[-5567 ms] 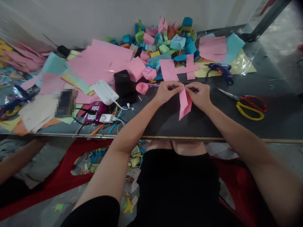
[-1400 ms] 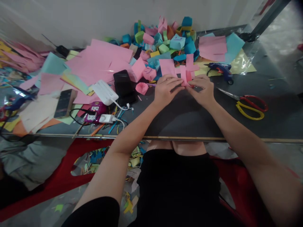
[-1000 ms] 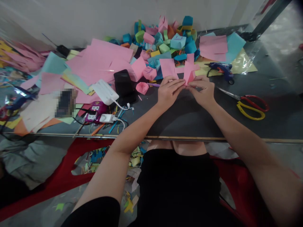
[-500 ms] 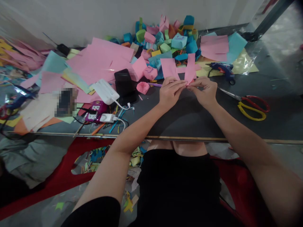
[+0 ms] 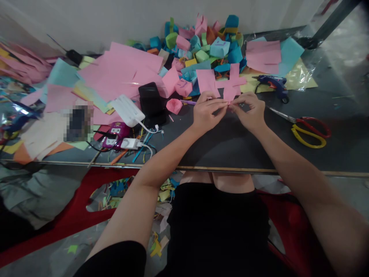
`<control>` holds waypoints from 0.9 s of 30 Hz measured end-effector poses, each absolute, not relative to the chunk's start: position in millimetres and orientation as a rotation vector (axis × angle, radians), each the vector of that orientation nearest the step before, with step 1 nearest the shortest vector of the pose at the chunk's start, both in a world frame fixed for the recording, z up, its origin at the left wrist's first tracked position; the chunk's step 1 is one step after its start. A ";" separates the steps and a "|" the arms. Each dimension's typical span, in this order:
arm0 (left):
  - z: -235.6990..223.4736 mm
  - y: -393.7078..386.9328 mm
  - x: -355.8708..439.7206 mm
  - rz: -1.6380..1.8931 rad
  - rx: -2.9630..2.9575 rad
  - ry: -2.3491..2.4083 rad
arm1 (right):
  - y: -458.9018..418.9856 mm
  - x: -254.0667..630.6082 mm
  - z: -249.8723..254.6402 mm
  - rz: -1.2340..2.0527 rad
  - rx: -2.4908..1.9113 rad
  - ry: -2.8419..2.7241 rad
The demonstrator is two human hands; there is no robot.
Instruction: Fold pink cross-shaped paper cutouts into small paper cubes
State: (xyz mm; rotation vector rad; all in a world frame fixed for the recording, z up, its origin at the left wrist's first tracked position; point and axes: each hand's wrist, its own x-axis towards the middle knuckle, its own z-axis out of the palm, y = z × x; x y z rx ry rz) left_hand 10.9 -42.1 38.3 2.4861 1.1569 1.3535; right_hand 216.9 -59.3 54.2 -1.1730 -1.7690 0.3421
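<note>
My left hand (image 5: 208, 114) and my right hand (image 5: 250, 112) meet above the dark table, fingertips pinched at the near edge of a pink paper cutout (image 5: 230, 92). The cutout has flat arms spreading away from my fingers, roughly a cross shape. Just beyond my left fingers lies another pink paper piece (image 5: 206, 80). A purple pen-like stick (image 5: 188, 102) pokes out beside that hand, its other end hidden. To its left sits a small open pink folded paper shape (image 5: 174, 106).
Scissors (image 5: 309, 130) with red and yellow handles lie at right, below a blue glue gun (image 5: 272, 84). Folded paper boxes (image 5: 201, 55) pile up behind. Pink sheets (image 5: 121, 69), a black phone (image 5: 151, 103), a white power bank (image 5: 128, 109) and a purple socket block (image 5: 117, 132) fill the left.
The pink cutout's arms have come down flatter and spread into a cross shape, with one arm now showing to the right. Both hands stay pinched at its near edge.
</note>
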 end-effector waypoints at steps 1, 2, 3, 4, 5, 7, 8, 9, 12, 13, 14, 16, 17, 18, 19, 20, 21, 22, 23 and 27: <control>37.3 -41.2 11.0 1.361 2.482 1.162 | -58.9 217.4 54.0 0.336 -1.185 -1.765; 36.3 -40.2 11.2 1.372 2.475 1.163 | -58.3 218.0 53.6 0.331 -1.193 -1.761; 35.4 -39.3 11.3 1.385 2.468 1.156 | -57.8 218.6 53.1 0.329 -1.197 -1.760; 34.6 -38.5 11.4 1.393 2.465 1.143 | -57.2 219.2 52.5 0.327 -1.195 -1.760; 34.2 -38.0 11.5 1.396 2.466 1.129 | -56.8 219.8 52.0 0.328 -1.192 -1.766; 34.4 -38.1 11.6 1.385 2.475 1.108 | -56.4 220.5 51.1 0.325 -1.196 -1.790; 35.0 -38.6 11.8 1.374 2.478 1.104 | -56.5 220.6 50.8 0.323 -1.201 -1.802; 35.9 -39.3 12.0 1.364 2.475 1.105 | -56.8 220.4 50.6 0.321 -1.206 -1.812; 39.0 -41.9 13.0 1.338 2.435 1.119 | -58.4 218.6 51.0 0.318 -1.212 -1.820; 39.8 -42.4 13.3 1.333 2.418 1.122 | -59.0 217.8 51.3 0.323 -1.207 -1.822; 40.4 -42.5 13.5 1.330 2.408 1.124 | -59.4 217.0 51.6 0.328 -1.200 -1.822; 40.8 -41.9 13.6 1.327 2.413 1.124 | -59.8 216.1 52.4 0.338 -1.192 -1.823; 40.6 -41.2 13.4 1.327 2.424 1.121 | -59.8 216.1 52.8 0.340 -1.195 -1.824; 40.4 -40.3 13.1 1.328 2.437 1.115 | -59.5 216.3 53.1 0.339 -1.204 -1.823; 40.1 -39.4 12.8 1.326 2.447 1.110 | -59.1 216.6 53.3 0.333 -1.217 -1.820; 39.8 -38.5 12.4 1.324 2.452 1.107 | -58.6 217.1 53.5 0.326 -1.228 -1.817; 39.4 -37.6 12.1 1.325 2.452 1.110 | -58.1 217.6 53.5 0.318 -1.236 -1.811; 39.0 -36.7 11.6 1.331 2.451 1.118 | -57.7 217.9 53.5 0.311 -1.238 -1.804; 38.6 -35.7 11.1 1.340 2.451 1.130 | -57.4 218.1 53.4 0.305 -1.238 -1.795; 35.8 -30.5 7.7 1.351 2.477 1.145 | -57.5 217.7 52.8 0.301 -1.213 -1.775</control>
